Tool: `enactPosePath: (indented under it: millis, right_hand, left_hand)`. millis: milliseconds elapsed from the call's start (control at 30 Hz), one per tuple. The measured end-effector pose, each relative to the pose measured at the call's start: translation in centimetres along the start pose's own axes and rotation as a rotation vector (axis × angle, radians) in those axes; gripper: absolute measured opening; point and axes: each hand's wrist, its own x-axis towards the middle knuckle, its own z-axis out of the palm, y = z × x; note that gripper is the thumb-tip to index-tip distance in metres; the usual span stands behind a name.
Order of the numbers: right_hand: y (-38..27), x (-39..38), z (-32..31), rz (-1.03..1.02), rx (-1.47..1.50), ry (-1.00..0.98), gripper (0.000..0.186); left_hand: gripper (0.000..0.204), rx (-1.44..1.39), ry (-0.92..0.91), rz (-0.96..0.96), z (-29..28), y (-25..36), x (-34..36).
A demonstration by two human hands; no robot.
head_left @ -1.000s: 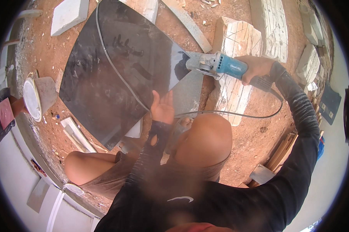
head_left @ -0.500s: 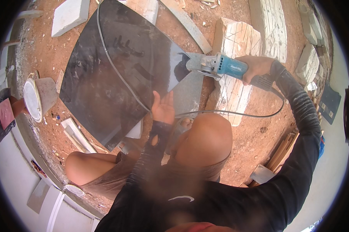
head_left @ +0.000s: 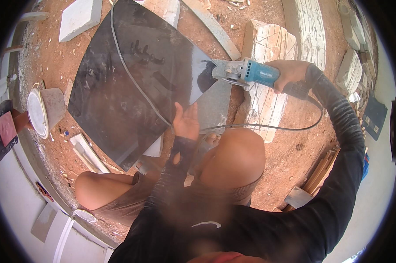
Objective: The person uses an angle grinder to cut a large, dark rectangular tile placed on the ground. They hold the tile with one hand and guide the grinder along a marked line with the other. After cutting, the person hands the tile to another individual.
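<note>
The two hands were apart. The right hand point(head_left: 290, 75) was wrapped around the body of a teal angle grinder point(head_left: 263, 73), while the left hand point(head_left: 187, 120) lay loosely spread, palm up, at the near edge of a dark, glossy slab point(head_left: 119, 109); whether it bore any weight could not be told. The slab stretched ahead of the left hand and off to its left, its right-hand corner reaching toward the grinder's disc point(head_left: 235, 82), which sat just left of the right hand. Whether disc and slab touched was unclear.

As for progress, the grinder work at that corner looked under way rather than finished. The slab appeared to be one broad piece, with no finished cut plain to see, and how much edge was left to work could not be judged. A grey cord point(head_left: 132, 80) crossed the slab toward the left hand.
</note>
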Motion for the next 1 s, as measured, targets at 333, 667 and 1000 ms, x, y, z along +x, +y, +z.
enactPosePath:
  millis: [333, 667, 1000]
  right_hand:
    - [0.0, -0.1, -0.5, -0.007, -0.044, -0.005, 0.073]
    - [0.0, 0.5, -0.8, -0.001, 0.000, -0.029, 0.070]
    - [-0.3, 0.1, -1.4, 0.048, -0.018, -0.045, 0.071]
  left_hand:
    - [0.040, -0.004, 0.011, -0.034, 0.0, 0.1, -0.1]
    - [0.039, 0.010, 0.010, -0.021, 0.2, 0.1, -0.2]
    - [0.041, -0.004, -0.027, -0.021, -0.1, 0.0, 0.0]
